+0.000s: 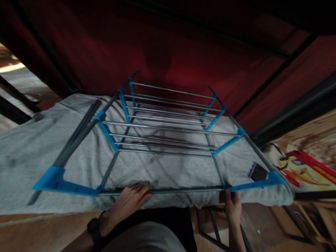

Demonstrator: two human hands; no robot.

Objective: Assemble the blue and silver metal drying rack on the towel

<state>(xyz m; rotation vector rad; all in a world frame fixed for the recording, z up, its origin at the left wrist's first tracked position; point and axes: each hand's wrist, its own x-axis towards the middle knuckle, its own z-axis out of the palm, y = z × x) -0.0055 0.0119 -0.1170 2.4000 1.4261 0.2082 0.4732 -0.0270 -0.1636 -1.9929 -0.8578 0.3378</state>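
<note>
A rack of grey metal tubes and blue plastic brackets, looking like a shoe rack (168, 126), lies on its side on a cloth-covered surface. My left hand (132, 196) rests over its nearest tube (183, 190), left of the middle, with the fingers curled over it. At that tube's right end, my right hand (233, 206) pinches the corner beside a blue bracket (257, 183); a small dark patch there is too unclear to name. Another blue bracket (65, 185) joins the near left corner. Parts of the fingertips of both hands are hidden.
Loose grey tubes (78, 131) lie on the grey cloth (36, 147) at the left. A dark, phone-like object (258, 172) sits at the right, under the frame. Beyond it is a red and yellow box (309, 169). A red fabric wall (168, 42) stands behind.
</note>
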